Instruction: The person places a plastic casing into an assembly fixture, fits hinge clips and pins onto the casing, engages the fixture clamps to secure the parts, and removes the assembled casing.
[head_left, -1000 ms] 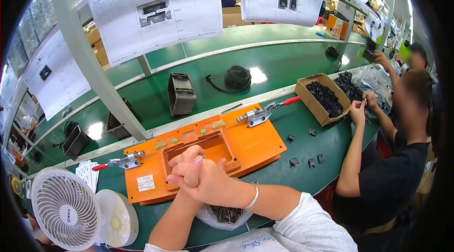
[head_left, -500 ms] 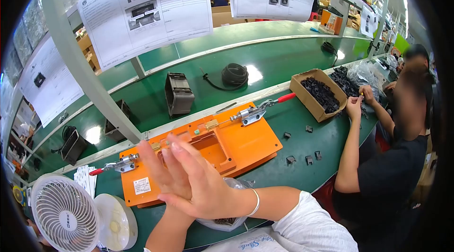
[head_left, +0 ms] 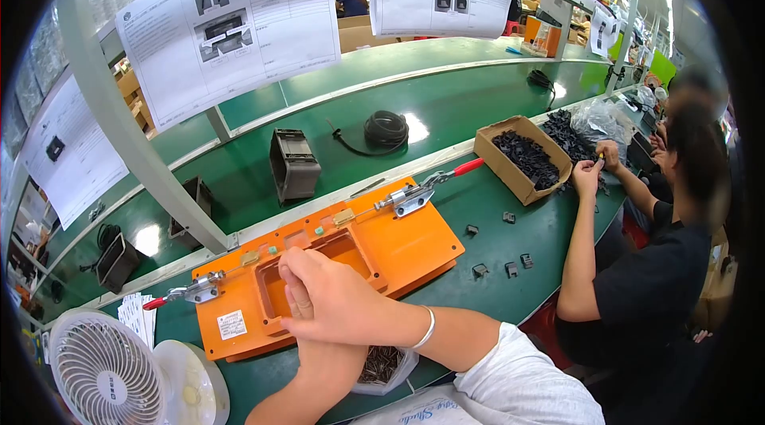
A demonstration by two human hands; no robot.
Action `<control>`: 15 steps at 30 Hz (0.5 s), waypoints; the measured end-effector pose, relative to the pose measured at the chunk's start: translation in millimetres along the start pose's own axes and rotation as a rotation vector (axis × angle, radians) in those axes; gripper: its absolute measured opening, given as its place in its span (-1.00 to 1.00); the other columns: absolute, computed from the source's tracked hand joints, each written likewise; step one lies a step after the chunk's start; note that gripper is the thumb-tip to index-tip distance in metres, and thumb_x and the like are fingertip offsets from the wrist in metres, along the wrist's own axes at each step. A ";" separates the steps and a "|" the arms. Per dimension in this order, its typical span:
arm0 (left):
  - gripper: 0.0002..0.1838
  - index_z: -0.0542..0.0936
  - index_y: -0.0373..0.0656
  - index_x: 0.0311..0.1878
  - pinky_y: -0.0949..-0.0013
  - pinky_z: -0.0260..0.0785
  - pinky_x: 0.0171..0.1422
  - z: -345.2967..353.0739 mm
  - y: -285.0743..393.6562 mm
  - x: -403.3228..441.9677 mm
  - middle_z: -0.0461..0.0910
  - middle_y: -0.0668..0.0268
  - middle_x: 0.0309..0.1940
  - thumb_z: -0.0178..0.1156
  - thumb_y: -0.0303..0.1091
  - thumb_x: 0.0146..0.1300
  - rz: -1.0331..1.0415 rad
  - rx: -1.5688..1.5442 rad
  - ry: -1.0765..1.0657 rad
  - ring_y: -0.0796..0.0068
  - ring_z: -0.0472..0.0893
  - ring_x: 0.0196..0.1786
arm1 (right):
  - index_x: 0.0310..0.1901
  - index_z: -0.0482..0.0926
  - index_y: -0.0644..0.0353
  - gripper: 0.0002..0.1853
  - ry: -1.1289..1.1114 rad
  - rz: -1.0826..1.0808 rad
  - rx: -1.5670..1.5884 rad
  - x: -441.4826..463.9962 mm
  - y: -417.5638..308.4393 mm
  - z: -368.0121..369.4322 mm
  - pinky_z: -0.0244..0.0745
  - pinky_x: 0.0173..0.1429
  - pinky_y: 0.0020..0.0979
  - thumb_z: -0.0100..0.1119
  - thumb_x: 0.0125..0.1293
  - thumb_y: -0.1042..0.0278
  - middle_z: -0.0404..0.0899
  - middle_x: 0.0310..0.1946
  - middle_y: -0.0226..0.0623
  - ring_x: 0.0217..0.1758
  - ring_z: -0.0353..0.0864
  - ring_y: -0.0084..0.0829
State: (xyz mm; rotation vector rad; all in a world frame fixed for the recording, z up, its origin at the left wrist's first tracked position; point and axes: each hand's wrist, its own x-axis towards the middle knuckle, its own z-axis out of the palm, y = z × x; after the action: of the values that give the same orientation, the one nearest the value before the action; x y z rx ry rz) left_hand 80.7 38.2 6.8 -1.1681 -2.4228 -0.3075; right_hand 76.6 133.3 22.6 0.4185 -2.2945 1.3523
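In the head view, my right hand (head_left: 347,305), with a white bracelet at its wrist, is folded over my left hand (head_left: 325,355). The right fingers are bent and closed round the left hand, whose own fingers are mostly hidden. Both hands hover in front of an orange fixture (head_left: 414,243) with a rectangular recess. Toggle clamps with red handles sit at its right end (head_left: 410,199) and left end (head_left: 199,289). Below my wrists lies a clear plastic bag (head_left: 381,367) of small dark metal pieces that look like screws.
A cardboard box (head_left: 484,152) of black parts stands right of the fixture, with several small black clips (head_left: 511,269) nearby. A co-worker (head_left: 645,265) handles parts at the right. A white fan (head_left: 107,369) is at the left. A grey housing (head_left: 295,166) and coiled cable (head_left: 386,130) lie behind.
My right hand's fingers were stretched out over the left hand; they are now bent round it. The bag shows more below my wrists. The view has shifted slightly right.
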 end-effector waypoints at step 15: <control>-0.03 0.27 -0.54 0.29 -0.30 -0.22 0.49 -30.0 5.2 -7.7 0.12 -0.36 0.32 0.37 0.05 0.00 0.144 -0.066 -0.125 -0.46 -0.03 0.44 | -0.53 0.51 0.26 -0.73 0.146 -0.106 0.404 10.3 -5.8 -30.9 0.33 -0.51 -0.52 0.25 0.28 0.34 0.44 -0.71 -0.36 -0.64 0.36 -0.60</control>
State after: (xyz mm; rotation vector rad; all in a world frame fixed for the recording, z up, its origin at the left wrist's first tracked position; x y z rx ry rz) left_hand 97.6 24.8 29.8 -1.4228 -2.4338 -0.2788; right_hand 77.2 157.4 45.2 0.5389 -1.8525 1.7313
